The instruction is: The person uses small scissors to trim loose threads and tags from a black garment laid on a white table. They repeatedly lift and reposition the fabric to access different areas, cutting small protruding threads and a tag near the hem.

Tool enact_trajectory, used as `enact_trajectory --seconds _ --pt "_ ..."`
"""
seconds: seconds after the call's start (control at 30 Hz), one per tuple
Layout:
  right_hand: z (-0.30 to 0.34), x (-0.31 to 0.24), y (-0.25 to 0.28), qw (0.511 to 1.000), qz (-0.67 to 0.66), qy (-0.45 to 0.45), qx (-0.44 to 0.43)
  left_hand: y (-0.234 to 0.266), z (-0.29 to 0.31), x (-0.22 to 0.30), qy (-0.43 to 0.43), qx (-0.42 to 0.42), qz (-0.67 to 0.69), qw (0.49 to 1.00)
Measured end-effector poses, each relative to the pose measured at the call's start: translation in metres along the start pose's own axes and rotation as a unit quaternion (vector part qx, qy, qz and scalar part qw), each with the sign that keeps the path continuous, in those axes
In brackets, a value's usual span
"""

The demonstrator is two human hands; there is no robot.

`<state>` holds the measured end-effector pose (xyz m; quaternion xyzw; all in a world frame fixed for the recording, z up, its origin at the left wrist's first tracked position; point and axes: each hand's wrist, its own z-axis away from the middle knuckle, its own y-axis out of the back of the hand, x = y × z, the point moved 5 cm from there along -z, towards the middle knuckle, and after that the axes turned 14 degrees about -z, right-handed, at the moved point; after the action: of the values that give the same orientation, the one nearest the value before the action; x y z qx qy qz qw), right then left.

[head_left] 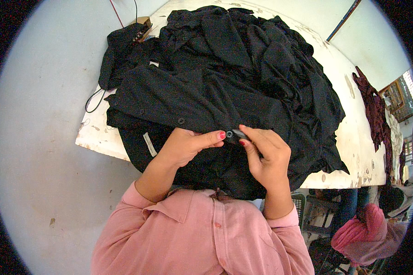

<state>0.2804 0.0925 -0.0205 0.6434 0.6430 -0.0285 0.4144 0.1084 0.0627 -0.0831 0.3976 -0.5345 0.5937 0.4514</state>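
Left hand [184, 145], most fingers hidden, dark piece [239, 134] partly under right hand [268, 156], label [149, 144] too small to read

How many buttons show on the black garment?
4: one button between the left hand and right hand, a second button above the left hand, a third button farther left, a faint fourth button leftmost. More may be hidden.

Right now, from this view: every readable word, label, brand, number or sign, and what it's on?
No readable text in view.
Narrow white rectangular label on black fabric beside the left hand: faint marks, too small and blurred to read.
Small white patch at the upper left of the heaped black fabric garments: no print can be made out; can't tell whether it's a label.
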Motion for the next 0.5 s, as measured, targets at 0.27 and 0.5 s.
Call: enact_trajectory --seconds 0.27,0.5 --pt "0.015 0.021 -0.006 0.992 -0.065 -0.099 0.037 0.003 -0.002 0.004 -0.023 0.035 0.029 0.999" --pt "0.010 0.040 0.025 0.977 0.124 -0.171 -0.007 0.021 -0.005 0.010 -0.005 0.078 0.095 0.992"
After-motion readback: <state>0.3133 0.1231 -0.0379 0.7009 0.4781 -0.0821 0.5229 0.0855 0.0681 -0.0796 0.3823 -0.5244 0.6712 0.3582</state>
